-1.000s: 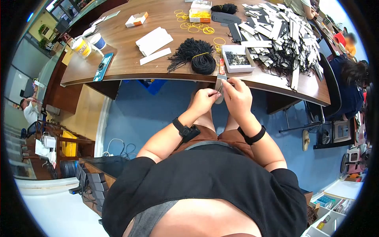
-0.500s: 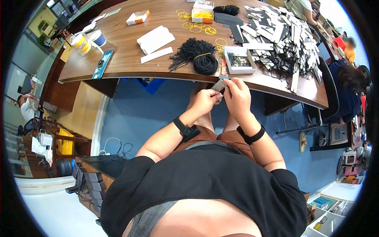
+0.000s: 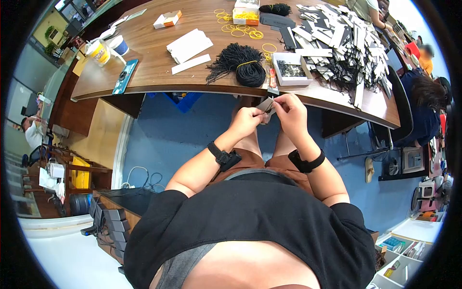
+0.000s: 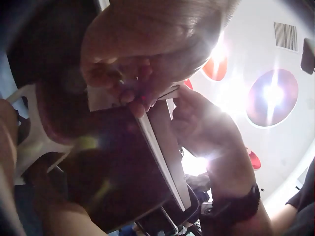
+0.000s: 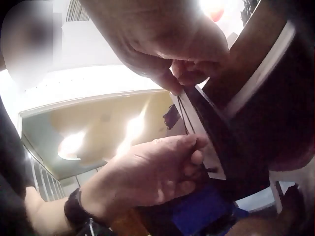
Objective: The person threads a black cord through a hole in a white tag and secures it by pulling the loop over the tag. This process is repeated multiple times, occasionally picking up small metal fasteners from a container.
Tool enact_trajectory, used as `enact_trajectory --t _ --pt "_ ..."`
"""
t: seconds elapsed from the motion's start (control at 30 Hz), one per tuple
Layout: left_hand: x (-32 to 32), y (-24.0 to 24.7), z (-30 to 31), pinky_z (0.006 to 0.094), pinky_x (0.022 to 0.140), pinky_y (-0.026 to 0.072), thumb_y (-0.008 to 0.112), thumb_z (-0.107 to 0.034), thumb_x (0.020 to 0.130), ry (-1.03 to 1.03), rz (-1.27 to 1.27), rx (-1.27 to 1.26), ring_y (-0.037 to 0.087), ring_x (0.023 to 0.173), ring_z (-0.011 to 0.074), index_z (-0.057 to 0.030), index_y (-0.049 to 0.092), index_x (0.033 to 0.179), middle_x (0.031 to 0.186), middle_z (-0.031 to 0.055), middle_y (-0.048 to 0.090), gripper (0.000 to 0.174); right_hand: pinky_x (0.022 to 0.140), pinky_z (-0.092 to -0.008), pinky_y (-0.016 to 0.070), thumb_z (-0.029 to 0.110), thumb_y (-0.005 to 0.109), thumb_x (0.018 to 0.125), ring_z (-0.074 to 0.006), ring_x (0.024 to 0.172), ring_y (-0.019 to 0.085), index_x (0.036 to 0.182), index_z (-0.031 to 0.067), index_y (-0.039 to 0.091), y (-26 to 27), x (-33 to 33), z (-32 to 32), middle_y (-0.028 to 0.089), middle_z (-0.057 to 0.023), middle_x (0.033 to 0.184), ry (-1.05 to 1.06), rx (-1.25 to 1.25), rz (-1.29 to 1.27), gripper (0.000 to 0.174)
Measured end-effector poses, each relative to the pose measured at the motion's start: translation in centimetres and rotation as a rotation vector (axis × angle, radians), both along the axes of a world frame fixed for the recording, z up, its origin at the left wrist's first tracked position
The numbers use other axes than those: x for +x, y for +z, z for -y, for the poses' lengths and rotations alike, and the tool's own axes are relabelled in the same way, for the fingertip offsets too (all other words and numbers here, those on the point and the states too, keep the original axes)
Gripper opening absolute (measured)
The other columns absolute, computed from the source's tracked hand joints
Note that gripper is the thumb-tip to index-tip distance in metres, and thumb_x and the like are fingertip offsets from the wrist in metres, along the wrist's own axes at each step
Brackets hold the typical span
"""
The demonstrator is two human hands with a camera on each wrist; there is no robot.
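Just off the table's front edge, a light flat strip (image 3: 265,103) is held between both hands. The left hand (image 3: 246,121) pinches its lower part, thumb against fingers. At the upper end the right hand (image 3: 291,113) pinches a thin black cord. In the right wrist view the cord (image 5: 185,114) runs along the pale strip (image 5: 212,164) between the right hand (image 5: 170,44) above and the left hand (image 5: 147,172) below. The left wrist view shows the strip (image 4: 102,98) partly hidden behind the left hand's fingers.
The table (image 3: 144,58) bears a black cord bundle (image 3: 250,73), a white box of small dark pieces (image 3: 291,70), yellow rubber bands (image 3: 238,31), white cards (image 3: 189,45) and a large heap of black and white strips (image 3: 344,48). Cups (image 3: 98,53) and a phone (image 3: 125,77) lie left.
The strip in the hands has swung from upright to slanted since a second ago. Both hands stay close together, with small shifts of the fingers.
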State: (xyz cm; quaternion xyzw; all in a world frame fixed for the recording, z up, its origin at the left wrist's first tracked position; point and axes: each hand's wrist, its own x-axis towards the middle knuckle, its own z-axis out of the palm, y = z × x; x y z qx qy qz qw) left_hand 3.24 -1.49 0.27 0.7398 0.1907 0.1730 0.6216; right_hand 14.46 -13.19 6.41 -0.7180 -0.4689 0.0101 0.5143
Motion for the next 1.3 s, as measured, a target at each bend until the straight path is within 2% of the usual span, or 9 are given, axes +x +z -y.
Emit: enact_trajectory --t 0.17,0.3,0.5,0.6,0.7,0.83,0.93,1.07,1.3 --pt "-0.4 -0.5 -0.3 0.025 0.066 0.0476 0.059 -0.009 0.084 -0.088 0.01 -0.069 0.059 0.069 0.0108 0.0021 0.069 0.088 0.073 0.0054 0.066 0.016 0.058 -0.0319 0.0466 0.009 0.072 0.073 -0.0207 0.062 0.057 0.084 0.0033 0.062 -1.9 -0.5 1.3 0.059 -0.0083 0.075 0.167 -0.089 0.301 0.015" --pt "-0.6 -0.1 -0.1 0.0237 0.064 0.0462 0.06 -0.01 0.085 -0.138 -0.04 -0.105 0.057 0.067 0.0087 0.0002 0.07 0.089 0.073 0.0041 0.066 0.015 0.06 -0.0284 0.0482 0.015 0.073 0.075 -0.0162 0.063 0.059 0.087 0.0009 0.066 -1.3 -0.4 0.6 0.064 -0.0094 0.074 -0.03 -0.062 -0.182 0.019" --pt "-1.1 0.9 0.1 0.0245 0.068 0.0471 0.061 -0.013 0.086 -0.146 -0.033 -0.12 0.059 0.073 0.0097 0.0016 0.068 0.089 0.079 0.004 0.066 0.016 0.055 -0.0212 0.0428 0.011 0.069 0.08 -0.0064 0.06 0.053 0.085 0.0001 0.066 -2.3 0.7 0.2 0.063 -0.0006 0.072 0.063 -0.038 -0.745 0.012" --pt "-2.1 0.6 -0.9 0.0243 0.07 0.046 0.061 -0.013 0.086 -0.154 -0.055 -0.097 0.057 0.077 0.0086 0.0014 0.067 0.089 0.082 0.0035 0.066 0.015 0.051 -0.0206 0.0373 0.015 0.065 0.083 -0.0063 0.056 0.047 0.085 0.0042 0.064 -3.2 1.2 0.8 0.059 0.0013 0.07 0.182 0.114 -1.014 0.011" --pt "-3.0 1.4 -1.8 0.0237 0.07 0.0447 0.063 -0.014 0.085 -0.154 -0.131 -0.155 0.055 0.077 0.0082 0.001 0.067 0.088 0.083 0.0024 0.065 0.016 0.049 -0.0215 0.0334 0.018 0.058 0.088 -0.0084 0.057 0.043 0.084 0.0067 0.06 -2.5 1.9 1.3 0.057 0.0002 0.073 0.481 0.178 -1.734 0.012" --pt "-4.0 3.2 -2.2 0.023 0.067 0.0435 0.063 -0.014 0.085 -0.077 -0.106 -0.189 0.054 0.073 0.0083 0.0003 0.066 0.084 0.079 0.0018 0.063 0.015 0.05 -0.0233 0.0344 0.019 0.051 0.09 -0.0125 0.061 0.043 0.084 0.0059 0.058 -2.7 1.6 1.5 0.057 -0.0038 0.082 0.633 0.339 -2.101 0.016" --pt "-4.4 3.8 -2.4 0.0212 0.058 0.0424 0.064 -0.014 0.084 -0.048 -0.085 -0.177 0.052 0.067 0.0056 0.0 0.067 0.083 0.074 0.0 0.063 0.015 0.051 -0.0234 0.0349 0.019 0.05 0.09 -0.0132 0.06 0.043 0.085 0.006 0.059 -2.4 0.7 1.4 0.058 -0.0037 0.085 0.595 0.399 -2.119 0.017" --pt "-4.2 4.1 -2.4 0.0217 0.059 0.0415 0.064 -0.015 0.084 -0.007 -0.098 -0.062 0.05 0.066 0.0056 0.0002 0.067 0.081 0.072 -0.0003 0.061 0.016 0.052 -0.0227 0.0352 0.022 0.048 0.093 -0.0101 0.057 0.042 0.094 0.0042 0.058 -4.2 1.9 0.9 0.061 -0.0034 0.093 1.002 0.459 -2.213 0.02" --pt "-2.9 4.2 -2.9 0.0216 0.057 0.0383 0.065 -0.018 0.084 0.023 -0.089 0.063 0.047 0.063 0.0051 -0.0011 0.066 0.078 0.068 -0.0011 0.059 0.018 0.05 -0.0213 0.0332 0.021 0.046 0.095 -0.008 0.054 0.04 0.097 0.0045 0.057 -1.8 1.1 1.0 0.057 -0.0002 0.083 0.846 0.579 -2.163 0.019"
